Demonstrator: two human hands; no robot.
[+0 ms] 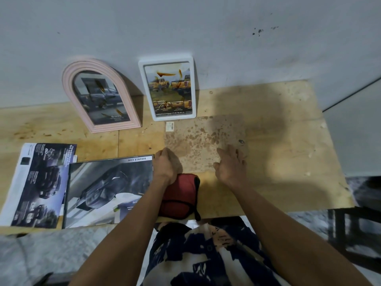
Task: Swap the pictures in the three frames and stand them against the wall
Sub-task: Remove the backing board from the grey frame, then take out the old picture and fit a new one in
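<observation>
Two arms reach over the bench (278,182). Left hand (166,165) is curled at a brochure (109,188) corner; right hand (231,164) lies loose, holding nothing. Pink frame (99,96) and white frame (168,87) lean on the wall (185,27).

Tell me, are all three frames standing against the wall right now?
No, only two lean there: the pink arched frame and the white rectangular frame.
</observation>
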